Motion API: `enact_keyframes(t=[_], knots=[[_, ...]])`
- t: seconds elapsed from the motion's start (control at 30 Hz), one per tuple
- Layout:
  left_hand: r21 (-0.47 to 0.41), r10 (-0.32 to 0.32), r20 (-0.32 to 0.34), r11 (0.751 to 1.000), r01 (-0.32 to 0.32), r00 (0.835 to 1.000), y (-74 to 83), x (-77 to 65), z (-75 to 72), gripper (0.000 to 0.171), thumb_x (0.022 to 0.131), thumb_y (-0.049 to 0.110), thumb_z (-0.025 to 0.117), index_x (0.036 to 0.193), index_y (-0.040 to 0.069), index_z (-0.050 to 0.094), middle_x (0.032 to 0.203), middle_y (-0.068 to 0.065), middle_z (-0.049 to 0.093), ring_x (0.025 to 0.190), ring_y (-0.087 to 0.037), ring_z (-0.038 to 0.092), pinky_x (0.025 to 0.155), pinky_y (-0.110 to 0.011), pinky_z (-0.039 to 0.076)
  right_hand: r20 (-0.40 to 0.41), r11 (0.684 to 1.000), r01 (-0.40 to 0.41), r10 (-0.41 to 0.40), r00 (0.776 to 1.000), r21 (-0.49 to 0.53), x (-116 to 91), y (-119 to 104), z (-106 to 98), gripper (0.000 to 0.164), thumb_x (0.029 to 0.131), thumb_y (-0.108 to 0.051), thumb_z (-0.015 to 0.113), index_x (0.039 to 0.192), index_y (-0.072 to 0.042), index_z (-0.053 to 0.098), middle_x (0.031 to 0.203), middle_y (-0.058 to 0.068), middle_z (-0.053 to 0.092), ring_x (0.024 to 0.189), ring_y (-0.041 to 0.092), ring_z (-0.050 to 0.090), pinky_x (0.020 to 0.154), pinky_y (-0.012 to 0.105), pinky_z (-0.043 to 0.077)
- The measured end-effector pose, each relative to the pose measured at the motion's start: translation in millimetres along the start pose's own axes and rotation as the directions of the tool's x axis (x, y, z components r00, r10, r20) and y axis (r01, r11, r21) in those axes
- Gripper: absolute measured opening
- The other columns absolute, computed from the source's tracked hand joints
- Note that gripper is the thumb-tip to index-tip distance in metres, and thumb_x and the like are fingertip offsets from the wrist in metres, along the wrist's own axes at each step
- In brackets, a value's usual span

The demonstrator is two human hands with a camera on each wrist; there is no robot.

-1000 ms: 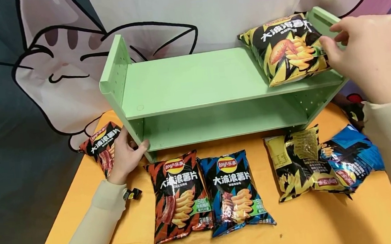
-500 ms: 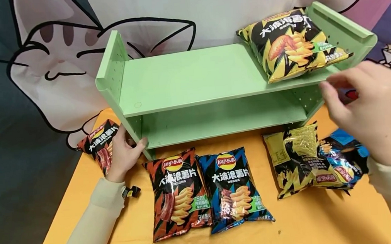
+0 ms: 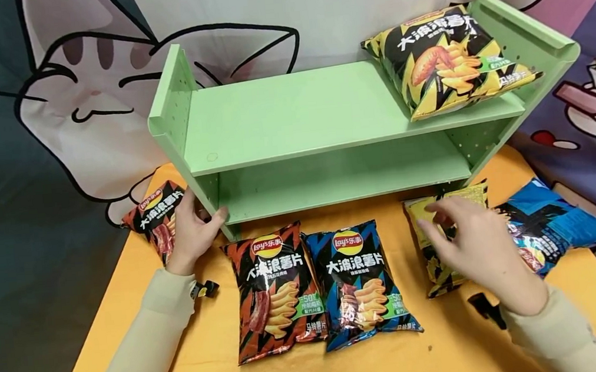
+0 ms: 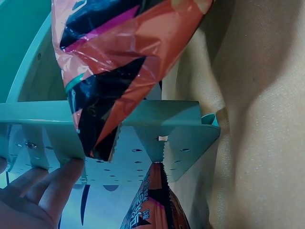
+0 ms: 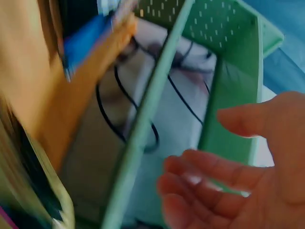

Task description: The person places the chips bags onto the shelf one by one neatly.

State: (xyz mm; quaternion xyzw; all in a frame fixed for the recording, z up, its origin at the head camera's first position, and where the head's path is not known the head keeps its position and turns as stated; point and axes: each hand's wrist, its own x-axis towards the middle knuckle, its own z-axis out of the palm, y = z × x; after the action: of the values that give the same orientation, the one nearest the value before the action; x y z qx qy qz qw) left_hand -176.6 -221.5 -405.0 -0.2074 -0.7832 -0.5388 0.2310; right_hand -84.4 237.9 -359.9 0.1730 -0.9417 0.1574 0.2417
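Note:
A green two-tier shelf [image 3: 297,115] stands on the orange cloth. My left hand [image 3: 195,230] grips the lower part of its left side panel, with the thumb at the front edge and the fingers [image 4: 59,183] against the outer face. My right hand [image 3: 478,241], loosely curled with nothing in it, hovers over a black-and-yellow chip bag [image 3: 432,263] lying back up, and covers part of it. On the upper tier, at the right end, leans another black-and-yellow chip bag [image 3: 447,66] with its front showing.
A red chip bag [image 3: 281,299] and a blue one [image 3: 362,289] lie in front of the shelf. Another red bag [image 3: 159,216] lies left of it, beside my left hand. At the right is a second blue bag [image 3: 552,229]. A printed cloth [image 3: 96,132] hangs behind.
My right hand has moved away from the bag on the upper tier, then down and left to over the lower black-and-yellow bag. My left hand keeps its place on the side panel.

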Motion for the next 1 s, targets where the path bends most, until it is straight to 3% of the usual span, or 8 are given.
enact_keyframes(t=[0.1, 0.2, 0.33, 0.47, 0.57, 0.67, 0.83, 1.0], knots=[[-0.006, 0.006, 0.0, 1.0, -0.006, 1.0, -1.1, -0.3, -0.1, 0.062, 0.078, -0.006, 0.066, 0.138, -0.013, 0.053, 0.108, -0.038, 0.067, 0.069, 0.002, 0.057, 0.055, -0.014, 0.048, 0.121, 0.995, -0.089, 0.083, 0.989, 0.045, -17, -13, 18, 0.03, 0.089, -0.027, 0.079, 0.107, -0.003, 0.072, 0.08, 0.006, 0.069, 0.063, 0.016, 0.06, 0.054, 0.032, 0.048], [-0.02, 0.007, 0.006, 1.0, -0.007, 1.0, -5.9, 0.2, -0.8, 0.062, 0.078, -0.006, 0.066, 0.138, -0.012, 0.054, 0.106, -0.038, 0.066, 0.07, -0.002, 0.06, 0.055, -0.016, 0.051, 0.246, 0.978, -0.197, 0.174, 0.954, 0.072, -33, -25, 33, 0.043, 0.094, -0.037, 0.074, 0.115, 0.0, 0.07, 0.083, 0.007, 0.069, 0.065, 0.015, 0.06, 0.057, 0.033, 0.051], [-0.032, -0.027, 0.017, 0.999, 0.027, 0.999, -17.4, 0.6, -0.5, 0.063, 0.078, -0.007, 0.067, 0.139, -0.009, 0.054, 0.113, -0.035, 0.066, 0.081, -0.006, 0.067, 0.058, -0.017, 0.057, 0.399, 0.942, -0.333, 0.287, 0.871, 0.05, -48, -36, 45, 0.068, 0.098, -0.056, 0.063, 0.128, 0.005, 0.064, 0.098, 0.014, 0.073, 0.078, 0.024, 0.069, 0.065, 0.044, 0.058], [-0.04, -0.068, 0.019, 0.997, 0.068, 0.998, -19.7, -0.6, -0.2, 0.063, 0.079, -0.007, 0.068, 0.14, -0.008, 0.054, 0.114, -0.034, 0.067, 0.085, -0.01, 0.07, 0.06, -0.018, 0.06, 0.505, 0.912, -0.409, 0.361, 0.784, -0.017, -56, -43, 54, 0.088, 0.098, -0.071, 0.048, 0.139, 0.007, 0.057, 0.115, 0.023, 0.072, 0.089, 0.034, 0.071, 0.072, 0.051, 0.058], [-0.054, -0.075, 0.019, 0.996, 0.076, 0.997, -10.7, -0.7, -1.1, 0.061, 0.079, -0.006, 0.068, 0.138, -0.01, 0.054, 0.113, -0.035, 0.066, 0.085, -0.01, 0.07, 0.061, -0.019, 0.06, 0.559, 0.89, -0.452, 0.404, 0.724, -0.058, -59, -47, 61, 0.096, 0.096, -0.078, 0.041, 0.142, 0.005, 0.054, 0.118, 0.024, 0.071, 0.079, 0.029, 0.069, 0.061, 0.042, 0.053], [-0.061, -0.07, 0.02, 0.996, 0.071, 0.997, -0.9, -0.6, -2.5, 0.061, 0.079, -0.006, 0.067, 0.138, -0.013, 0.053, 0.113, -0.038, 0.065, 0.084, -0.005, 0.069, 0.061, -0.019, 0.06, 0.587, 0.872, -0.482, 0.435, 0.683, -0.085, -60, -50, 67, 0.101, 0.092, -0.084, 0.039, 0.14, 0.004, 0.054, 0.104, 0.02, 0.072, 0.065, 0.022, 0.062, 0.049, 0.036, 0.044], [-0.038, -0.06, 0.023, 0.997, 0.061, 0.998, 2.7, -1.1, -4.2, 0.063, 0.079, -0.007, 0.067, 0.14, -0.012, 0.052, 0.115, -0.039, 0.065, 0.083, -0.003, 0.069, 0.06, -0.018, 0.059, 0.61, 0.866, -0.492, 0.439, 0.659, -0.091, -63, -54, 75, 0.107, 0.089, -0.087, 0.04, 0.141, 0.006, 0.051, 0.069, 0.005, 0.056, 0.05, 0.019, 0.049, 0.041, 0.032, 0.031], [-0.049, -0.058, 0.036, 0.997, 0.06, 0.998, -17.0, -2.7, -2.1, 0.066, 0.081, -0.008, 0.067, 0.144, -0.008, 0.05, 0.119, -0.037, 0.066, 0.089, -0.015, 0.074, 0.064, -0.019, 0.061, 0.593, 0.869, -0.488, 0.433, 0.679, -0.076, -68, -57, 80, 0.109, 0.086, -0.087, 0.046, 0.143, 0.006, 0.05, 0.06, 0.002, 0.049, 0.044, 0.017, 0.042, 0.041, 0.028, 0.023]])
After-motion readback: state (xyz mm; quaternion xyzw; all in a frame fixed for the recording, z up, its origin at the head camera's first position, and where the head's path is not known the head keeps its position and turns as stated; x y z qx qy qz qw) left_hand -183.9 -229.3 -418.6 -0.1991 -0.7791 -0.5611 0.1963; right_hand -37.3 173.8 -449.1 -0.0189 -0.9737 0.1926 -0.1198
